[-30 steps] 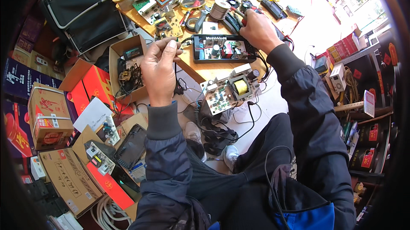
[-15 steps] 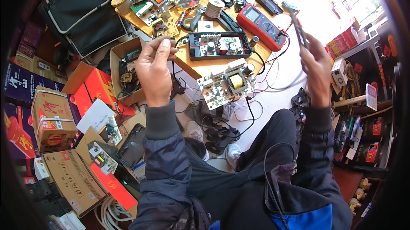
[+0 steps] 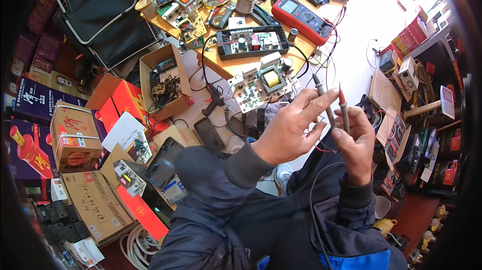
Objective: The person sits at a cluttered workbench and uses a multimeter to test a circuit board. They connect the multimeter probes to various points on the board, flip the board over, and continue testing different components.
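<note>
Change: the left hand (image 3: 293, 132) has come across from the tabletop's (image 3: 221, 67) near-left edge to meet the right hand (image 3: 357, 142), so both hands are now at the test probes.
Right hand: thumb and fingers pinch the red-tipped probe (image 3: 343, 107).
Left hand: fingers partly curled over the dark-tipped probe (image 3: 320, 89); whether they grip it, I cannot tell.
Probes: slim, greyish handles, pointed ends up, tips apart, well off the tabletop's near-right edge.
Red meter (image 3: 314, 20): on the tabletop by its right edge, grey screen up.
Coil board (image 3: 246, 92): pale, yellow-wound, at the tabletop's near edge.
</note>
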